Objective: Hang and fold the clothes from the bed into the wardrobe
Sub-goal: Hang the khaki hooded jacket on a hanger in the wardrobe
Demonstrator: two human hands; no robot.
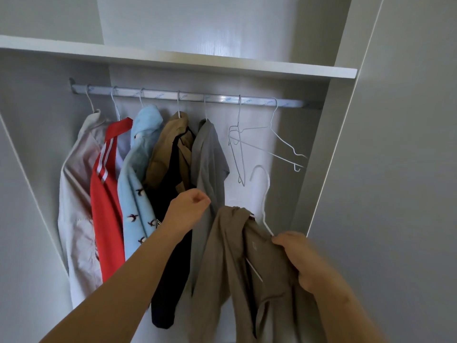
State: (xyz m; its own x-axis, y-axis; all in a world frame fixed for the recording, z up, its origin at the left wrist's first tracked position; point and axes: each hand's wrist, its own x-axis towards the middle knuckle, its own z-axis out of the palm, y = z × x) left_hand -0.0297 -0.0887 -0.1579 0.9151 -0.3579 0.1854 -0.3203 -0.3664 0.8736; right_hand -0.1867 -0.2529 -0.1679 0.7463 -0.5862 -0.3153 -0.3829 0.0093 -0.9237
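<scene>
While right hand (305,259) grips brown shirt (222,256) (on hanger (266,194)), left hand (189,210) curled, perhaps pinching grey shirt (207,154).

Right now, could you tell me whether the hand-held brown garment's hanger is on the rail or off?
Off: the hanger, hook free, is below the rail; the right hand grips the brown garment.

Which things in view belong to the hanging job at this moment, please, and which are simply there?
In the job: brown garment, white hanger, right hand holding the garment, left hand, rail.
Just there: grey shirt, red top, blue top, empty hangers on the rail, shelf above.
</scene>
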